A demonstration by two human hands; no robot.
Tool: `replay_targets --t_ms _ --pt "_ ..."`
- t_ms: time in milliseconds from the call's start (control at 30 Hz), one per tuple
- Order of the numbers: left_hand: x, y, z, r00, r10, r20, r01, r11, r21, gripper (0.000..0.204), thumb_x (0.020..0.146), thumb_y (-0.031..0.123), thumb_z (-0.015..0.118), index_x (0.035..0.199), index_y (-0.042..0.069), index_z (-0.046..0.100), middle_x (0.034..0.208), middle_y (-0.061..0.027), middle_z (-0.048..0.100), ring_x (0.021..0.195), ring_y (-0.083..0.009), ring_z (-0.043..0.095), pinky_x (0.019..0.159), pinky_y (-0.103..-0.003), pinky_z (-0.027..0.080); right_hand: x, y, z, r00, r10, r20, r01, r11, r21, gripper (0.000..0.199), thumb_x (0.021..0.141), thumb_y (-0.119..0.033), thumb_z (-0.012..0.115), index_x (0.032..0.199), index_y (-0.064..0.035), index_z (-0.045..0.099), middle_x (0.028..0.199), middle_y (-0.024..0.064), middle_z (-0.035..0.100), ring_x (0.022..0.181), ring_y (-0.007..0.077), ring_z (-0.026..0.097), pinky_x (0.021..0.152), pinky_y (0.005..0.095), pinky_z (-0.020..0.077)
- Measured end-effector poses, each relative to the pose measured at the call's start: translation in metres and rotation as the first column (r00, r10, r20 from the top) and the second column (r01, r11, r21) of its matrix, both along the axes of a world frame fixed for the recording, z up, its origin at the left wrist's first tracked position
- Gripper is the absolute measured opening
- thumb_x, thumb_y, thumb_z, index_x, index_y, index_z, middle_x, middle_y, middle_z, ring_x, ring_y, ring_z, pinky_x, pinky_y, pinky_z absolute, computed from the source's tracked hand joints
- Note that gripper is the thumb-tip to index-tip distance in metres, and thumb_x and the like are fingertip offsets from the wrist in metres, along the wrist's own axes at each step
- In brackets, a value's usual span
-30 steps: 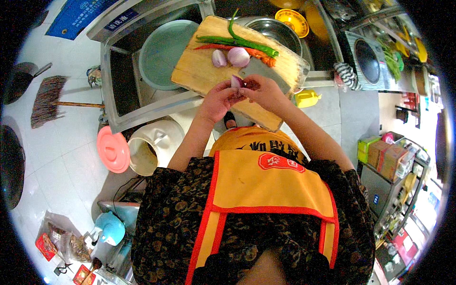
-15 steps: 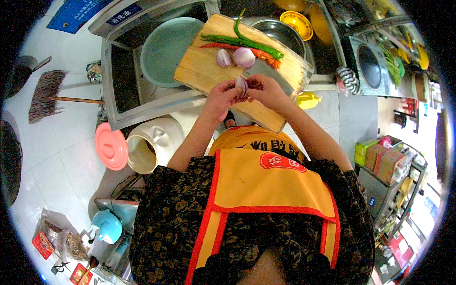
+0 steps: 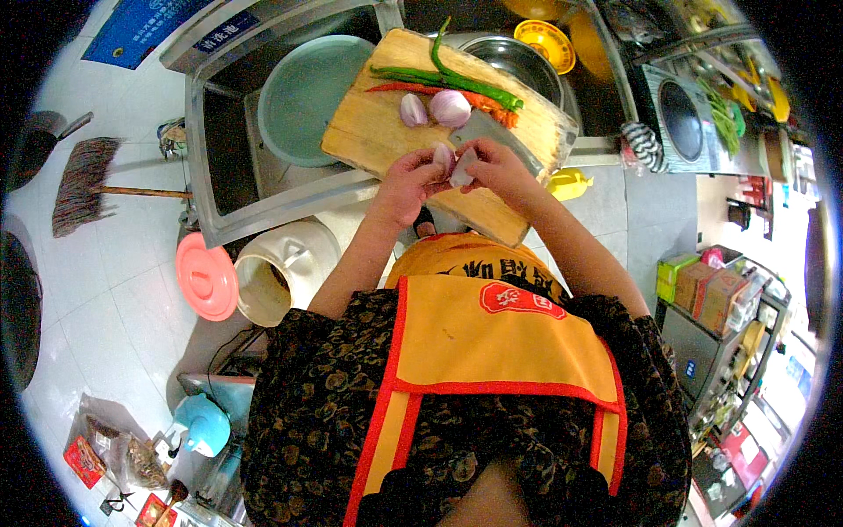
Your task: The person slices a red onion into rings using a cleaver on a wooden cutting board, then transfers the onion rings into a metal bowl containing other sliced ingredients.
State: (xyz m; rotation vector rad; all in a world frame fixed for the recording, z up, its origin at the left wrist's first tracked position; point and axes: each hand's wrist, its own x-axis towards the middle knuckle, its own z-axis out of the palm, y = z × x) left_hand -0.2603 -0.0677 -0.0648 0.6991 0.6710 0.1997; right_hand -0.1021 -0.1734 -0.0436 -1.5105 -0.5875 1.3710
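Observation:
Over the near part of a wooden cutting board (image 3: 369,132), my left hand (image 3: 409,186) pinches a purple-skinned onion piece (image 3: 444,158). Between the fingers of my right hand (image 3: 502,172) is a pale, thin onion layer (image 3: 463,168), right beside that piece. Farther up the board sit a small onion piece (image 3: 413,110) and a larger purple onion piece (image 3: 450,108). Green chili peppers (image 3: 479,85) and red chili peppers (image 3: 399,88) lie behind them. A cleaver blade (image 3: 498,139) rests flat on the board, partly covered by my right hand; its handle is not visible.
The board spans a steel sink (image 3: 290,195) holding a large pale basin (image 3: 307,101). A steel bowl (image 3: 518,66) and yellow bowl (image 3: 544,46) stand behind. Below are a white bucket (image 3: 309,255) and pink lid (image 3: 206,276). A mop (image 3: 86,186) is at left.
A pale layer has come away from the onion piece and shows in my right fingers. My hands stay at about the same place over the board.

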Motion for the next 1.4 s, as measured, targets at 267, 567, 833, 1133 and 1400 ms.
replay_targets --t_ms 267,567,833,1133,1400 --pt "0.006 -0.005 -0.002 0.99 0.059 -0.131 -0.016 0.951 0.31 0.028 0.086 0.013 0.063 0.108 -0.004 0.059 0.094 -0.0086 0.065 0.083 -0.0156 0.063 0.075 -0.027 0.051 -0.008 0.011 -0.002 0.971 0.074 0.228 -0.056 0.995 -0.083 0.025 0.082 -0.014 0.062 0.101 0.0005 0.056 0.079 0.0098 0.065 0.064 0.0157 0.063 0.057 0.0294 0.0514" --pt "0.007 0.005 0.003 0.981 0.031 -0.193 0.041 0.933 0.357 0.023 0.086 0.013 0.063 0.102 -0.003 0.06 0.093 -0.0093 0.065 0.084 -0.0163 0.063 0.075 -0.028 0.051 -0.015 0.02 -0.012 0.924 0.09 0.373 -0.061 0.994 -0.089 0.023 0.079 -0.011 0.063 0.099 -0.0014 0.057 0.078 0.0094 0.064 0.064 0.0171 0.063 0.056 0.0307 0.0507" --pt "0.005 0.021 -0.007 0.996 0.073 -0.041 -0.076 0.995 -0.071 0.022 0.087 0.009 0.06 0.106 -0.002 0.059 0.097 -0.0104 0.064 0.087 -0.0191 0.064 0.079 -0.031 0.053 -0.009 0.023 -0.013 0.989 -0.14 -0.046 0.137 0.989 -0.057 0.031 0.08 -0.013 0.066 0.107 -0.0027 0.058 0.085 0.0068 0.064 0.068 0.0173 0.064 0.059 0.0299 0.0539" --pt "0.011 0.014 -0.008 0.993 0.077 -0.087 -0.063 0.987 0.148 0.019 0.088 0.011 0.062 0.101 -0.002 0.06 0.094 -0.0102 0.065 0.081 -0.0186 0.065 0.075 -0.029 0.054 -0.005 0.029 -0.018 0.957 0.078 0.278 -0.086 0.996 0.017 0.03 0.084 -0.017 0.062 0.11 -0.0035 0.057 0.081 0.0058 0.065 0.062 0.0142 0.062 0.056 0.0285 0.0515" --pt "0.02 0.002 0.008 0.965 0.223 -0.135 -0.2 0.966 0.166 0.018 0.089 0.015 0.061 0.098 0.0 0.064 0.089 -0.0092 0.067 0.078 -0.0198 0.066 0.075 -0.031 0.055 0.007 0.028 -0.002 0.996 0.063 0.069 -0.066 0.996 0.052 0.024 0.084 -0.018 0.064 0.103 -0.0026 0.059 0.08 0.0066 0.065 0.062 0.0144 0.062 0.055 0.0272 0.0504"
